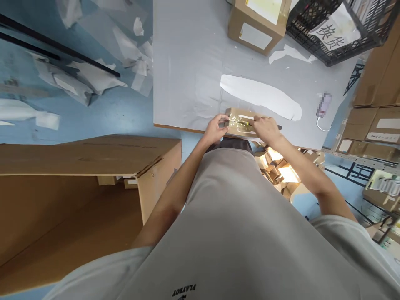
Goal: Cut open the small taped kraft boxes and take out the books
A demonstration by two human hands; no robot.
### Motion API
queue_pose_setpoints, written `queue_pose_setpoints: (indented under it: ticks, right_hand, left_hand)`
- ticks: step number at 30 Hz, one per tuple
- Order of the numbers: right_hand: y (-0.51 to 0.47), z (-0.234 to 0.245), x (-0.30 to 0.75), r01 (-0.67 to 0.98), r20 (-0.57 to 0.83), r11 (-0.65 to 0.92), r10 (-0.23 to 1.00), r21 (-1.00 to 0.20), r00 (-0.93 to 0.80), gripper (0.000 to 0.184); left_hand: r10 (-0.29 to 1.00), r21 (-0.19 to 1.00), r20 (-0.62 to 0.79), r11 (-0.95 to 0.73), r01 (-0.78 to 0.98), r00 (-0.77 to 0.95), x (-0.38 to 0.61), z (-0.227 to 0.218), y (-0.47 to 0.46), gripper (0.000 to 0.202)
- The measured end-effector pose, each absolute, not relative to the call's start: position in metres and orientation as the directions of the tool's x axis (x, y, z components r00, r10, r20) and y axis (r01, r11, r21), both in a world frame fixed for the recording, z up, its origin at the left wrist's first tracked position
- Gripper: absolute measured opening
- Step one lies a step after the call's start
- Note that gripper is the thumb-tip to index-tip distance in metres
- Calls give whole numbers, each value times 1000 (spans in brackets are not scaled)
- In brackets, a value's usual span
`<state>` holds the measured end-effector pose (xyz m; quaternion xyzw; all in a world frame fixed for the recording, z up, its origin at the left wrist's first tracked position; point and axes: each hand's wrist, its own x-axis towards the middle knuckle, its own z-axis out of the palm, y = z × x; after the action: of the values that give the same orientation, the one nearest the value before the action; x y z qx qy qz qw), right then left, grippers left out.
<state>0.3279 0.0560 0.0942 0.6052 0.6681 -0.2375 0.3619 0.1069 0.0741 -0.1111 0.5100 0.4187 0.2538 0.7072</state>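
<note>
Right hand (267, 128) closed round a slim dark tool (280, 127), likely a cutter, set over the top of a small carton (237, 127). Left hand (217, 127) curled at the carton's left end; can't tell whether it pinches or merely presses. Its fingers lie in the tool's line: a slip could nick them, too deep a push could score unseen contents. Carton sits by the table's (187, 62) near edge; a hard tug might tip it off
</note>
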Motion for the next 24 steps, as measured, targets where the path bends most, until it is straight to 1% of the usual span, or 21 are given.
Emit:
queue_pose_setpoints:
  ticks: [2,3,5,7,8,10,12,16,19,22,24]
  right_hand:
    - [43,96,348,978,-778,110,624,176,69,54]
    - [37,97,357,977,-778,94,622,191,93,54]
    - [27,98,367,978,-774,77,625,195,105,55]
    - [22,98,370,982,-768,71,634,174,90,56]
    - [22,97,369,984,-764,67,640,162,82,57]
    - [22,96,366,989,-752,55,655,139,69,59]
    - [22,95,369,992,-739,38,671,120,64,57]
    - [7,93,397,988,-735,-19,667,150,125,46]
    - [-12,94,427,982,-737,-56,654,178,171,49]
    - [-28,91,453,990,-728,-49,673,132,131,50]
    - [-35,84,469,997,-711,-48,700,54,72,46]
  left_hand:
    - [783,934,-343,345,96,518,113,-112,72,39]
    - [780,932,-350,345,112,519,115,-112,72,43]
    - [781,940,-337,313,138,525,121,-109,71,59]
    - [796,967,-254,200,157,550,127,-104,71,76]
    - [797,978,-198,121,169,571,129,-101,72,79]
    - [776,978,-123,-11,208,619,132,-96,72,72]
    - [757,964,-132,-52,259,640,131,-93,72,64]
    - [771,940,-193,-32,339,607,127,-91,70,64]
    - [778,926,-238,0,378,581,129,-90,66,61]
    - [798,912,-279,46,408,533,136,-88,60,58]
    - [826,903,-293,73,424,481,141,-87,56,56]
